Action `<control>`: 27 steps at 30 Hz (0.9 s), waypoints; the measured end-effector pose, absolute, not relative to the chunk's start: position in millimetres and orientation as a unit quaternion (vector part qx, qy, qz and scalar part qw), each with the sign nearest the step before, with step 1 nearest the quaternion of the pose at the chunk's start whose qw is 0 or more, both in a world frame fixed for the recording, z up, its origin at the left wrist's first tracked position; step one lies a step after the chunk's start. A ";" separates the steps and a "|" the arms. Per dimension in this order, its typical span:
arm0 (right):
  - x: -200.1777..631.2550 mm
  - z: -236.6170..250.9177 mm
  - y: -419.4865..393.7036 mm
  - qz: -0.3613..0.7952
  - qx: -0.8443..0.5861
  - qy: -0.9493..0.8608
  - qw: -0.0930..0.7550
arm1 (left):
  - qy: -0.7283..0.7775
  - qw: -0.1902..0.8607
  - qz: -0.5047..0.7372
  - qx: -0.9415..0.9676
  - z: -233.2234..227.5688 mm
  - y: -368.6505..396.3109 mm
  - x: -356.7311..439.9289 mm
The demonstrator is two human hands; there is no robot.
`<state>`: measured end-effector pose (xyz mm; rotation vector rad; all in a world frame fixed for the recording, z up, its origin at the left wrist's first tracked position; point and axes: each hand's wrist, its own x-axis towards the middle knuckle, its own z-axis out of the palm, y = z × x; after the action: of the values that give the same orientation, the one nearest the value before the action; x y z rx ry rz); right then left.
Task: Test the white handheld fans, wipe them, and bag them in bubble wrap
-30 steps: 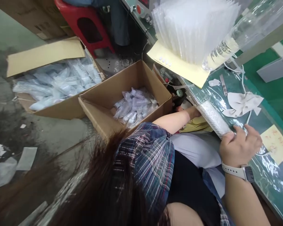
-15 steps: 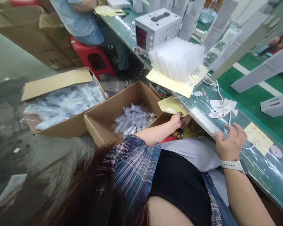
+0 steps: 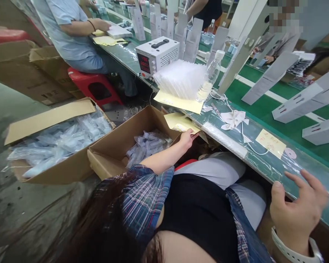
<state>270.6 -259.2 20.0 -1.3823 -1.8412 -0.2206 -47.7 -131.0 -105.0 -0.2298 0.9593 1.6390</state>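
My left hand (image 3: pixel 186 140) reaches low under the table edge and is closed at the lower border of a yellow sheet (image 3: pixel 178 122). What its fingers grip is hidden. The sheet slants beside an open cardboard box (image 3: pixel 104 155) that holds small plastic-wrapped pieces (image 3: pixel 146 144). My right hand (image 3: pixel 298 204), with a pale watch band at the wrist, hovers by the table's front edge. Its fingers are spread and hold nothing. A white bubble-wrap strip (image 3: pixel 224 140) lies along the table edge between the two hands.
A second carton (image 3: pixel 63 164) of bagged pieces stands to the left. The green table (image 3: pixel 252 160) carries a power supply (image 3: pixel 159 56), a stack of white sheets (image 3: pixel 179 80), a clear bottle (image 3: pixel 214 69) and a note (image 3: pixel 271 142). A co-worker (image 3: pixel 63 36) sits on a red stool (image 3: pixel 94 87).
My right hand has lifted off the bubble-wrap strip and moved right, toward me. My left hand stays at the yellow sheet. The camera's view has shifted, showing more of the far side.
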 end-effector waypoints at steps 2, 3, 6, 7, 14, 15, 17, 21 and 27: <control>273.7 11.9 -258.0 -0.053 -0.565 -0.729 0.383 | 0.416 0.577 0.699 -0.075 -98.0 -138.7 -47.4; 273.3 7.1 -255.1 -0.028 -0.571 -0.732 0.372 | 0.420 0.576 0.698 -0.064 -94.7 -142.9 -47.4; 259.8 -12.2 -237.2 0.087 -0.562 -0.745 0.349 | 0.429 0.563 0.706 -0.032 -84.7 -160.1 -50.9; 250.0 -20.1 -229.1 0.129 -0.547 -0.753 0.342 | 0.430 0.555 0.711 -0.020 -80.9 -168.2 -53.3; 140.6 -54.7 -191.5 0.300 -0.396 -0.822 0.280 | 0.430 0.498 0.741 0.132 -39.4 -243.0 -71.2; 128.4 -52.1 -191.3 0.314 -0.375 -0.828 0.275 | 0.435 0.494 0.736 0.155 -31.4 -250.9 -73.0; 112.0 -42.4 -192.8 0.358 -0.337 -0.823 0.284 | 0.448 0.496 0.718 0.197 -13.8 -259.5 -76.2; 107.4 -20.3 -193.0 0.503 -0.307 -0.713 0.379 | 0.425 0.553 0.582 0.417 25.5 -244.0 -76.6; 131.1 -2.3 -177.9 0.579 -0.310 -0.603 0.453 | 0.341 0.554 0.355 0.671 85.6 -194.6 -59.6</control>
<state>131.1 -177.9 -2.3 -0.7642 -1.4890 1.4284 -59.6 -194.6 85.6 1.5859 0.8053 0.8393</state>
